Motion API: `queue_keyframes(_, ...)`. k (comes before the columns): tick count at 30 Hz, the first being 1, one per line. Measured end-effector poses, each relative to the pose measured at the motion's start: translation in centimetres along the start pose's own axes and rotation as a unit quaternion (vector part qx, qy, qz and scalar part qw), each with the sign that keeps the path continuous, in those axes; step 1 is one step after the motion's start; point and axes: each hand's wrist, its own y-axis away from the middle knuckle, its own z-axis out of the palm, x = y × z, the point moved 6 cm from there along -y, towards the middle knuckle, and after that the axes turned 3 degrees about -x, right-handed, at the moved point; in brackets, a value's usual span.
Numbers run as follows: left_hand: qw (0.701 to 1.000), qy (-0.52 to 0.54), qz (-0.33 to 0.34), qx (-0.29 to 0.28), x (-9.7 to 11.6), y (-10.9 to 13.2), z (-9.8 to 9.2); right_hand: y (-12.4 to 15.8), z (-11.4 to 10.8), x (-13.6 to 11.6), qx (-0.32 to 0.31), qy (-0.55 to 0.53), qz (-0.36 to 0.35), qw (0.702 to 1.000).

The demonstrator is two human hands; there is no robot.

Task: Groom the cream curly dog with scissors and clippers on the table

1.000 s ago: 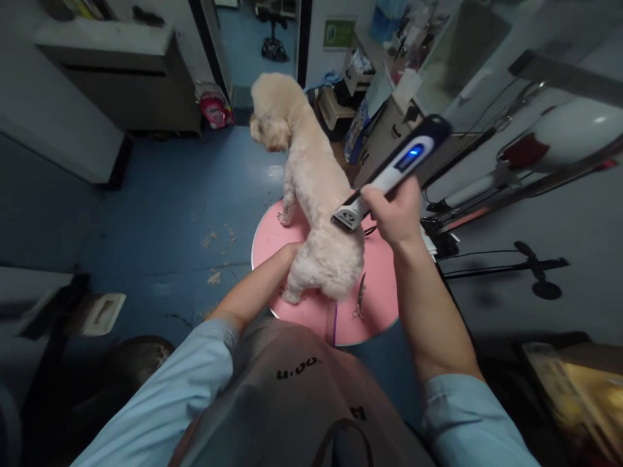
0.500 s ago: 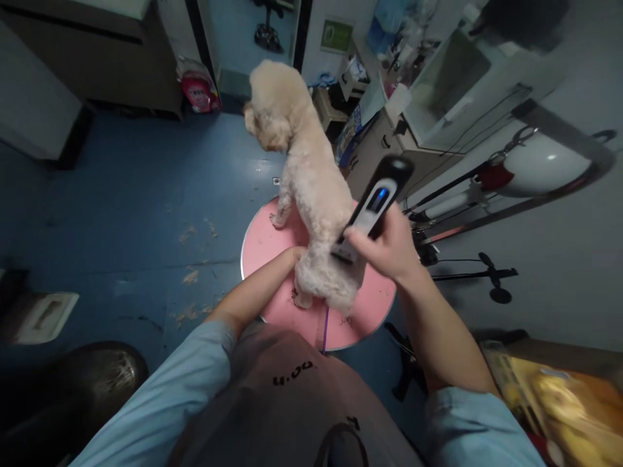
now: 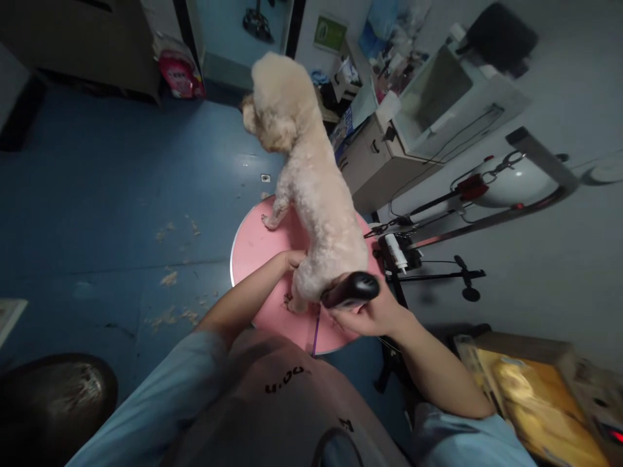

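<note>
A cream-coloured dog [image 3: 326,194] with short-clipped fur stands on a round pink grooming table [image 3: 253,250], its rear toward me and its head turned left. My right hand [image 3: 374,314] is closed around a hair clipper [image 3: 351,290], whose dark butt end points at me. The clipper is held at the dog's rump, and its blade is hidden from view. Against the dog's flank, just in front of the hind leg, rests my left hand [image 3: 294,259]. Its fingers disappear beneath the belly, so their grip is hidden. A thin purple strip [image 3: 316,334] lies near the table's front edge.
Right of the table rises a metal grooming arm [image 3: 545,191] with clips and straps. A white bottle [image 3: 396,253] sits in a holder beside it. Cabinets [image 3: 372,155] stand behind. Hair tufts [image 3: 169,279] lie on the blue floor; a dark stool [image 3: 58,405] is lower left.
My right hand has brought the clipper down and toward me, from above the dog's back to its rump, tilting it end-on. My left hand stays at the flank. The view has shifted slightly.
</note>
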Motion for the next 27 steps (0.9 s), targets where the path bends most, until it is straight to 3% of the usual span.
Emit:
queue_keyframes(3,0.998,0.036,-0.039,-0.036,-0.5,0.7,-0.4,0.2,-2.1,-0.4,0.198,0.025,0.005,0.98)
queue_keyframes(4,0.997,0.046,-0.041,-0.039,-0.5,1.0,-0.5,0.2,-2.1,-0.6,0.213,0.046,0.007,0.976)
queue_keyframes(8,0.992,0.12,0.029,0.029,0.1,2.0,-1.3,-1.0,0.9,-0.8,0.044,0.105,-0.047,0.992)
queue_keyframes(9,0.989,0.131,0.051,0.045,0.2,2.1,-1.3,-1.5,0.3,-0.4,0.05,0.103,-0.06,0.992)
queue_keyframes(11,0.989,0.115,0.073,0.052,0.3,2.1,-0.9,-3.5,-3.3,0.9,0.157,0.093,-0.057,0.981)
queue_keyframes(13,0.993,0.083,0.074,0.05,0.1,1.9,-0.3,-6.0,-8.4,2.6,0.318,0.089,-0.018,0.944)
queue_keyframes(14,0.993,0.075,0.072,0.052,-0.1,1.8,-0.2,-7.7,-10.1,3.4,0.33,0.087,0.003,0.94)
queue_keyframes(16,0.993,0.077,0.071,0.058,-0.3,1.6,-0.1,-10.9,-11.7,4.4,0.291,0.084,0.045,0.952)
queue_keyframes(18,0.992,0.088,0.076,0.056,-0.4,1.6,0.0,-12.3,-11.0,4.0,0.223,0.094,0.07,0.968)
queue_keyframes(24,0.991,0.1,0.086,0.032,-0.5,1.6,0.1,-9.6,-5.5,-1.0,0.102,0.178,0.044,0.978)
queue_keyframes(27,0.99,0.101,0.087,0.043,-0.8,1.6,0.2,-11.0,-5.9,-1.0,0.103,0.191,0.026,0.976)
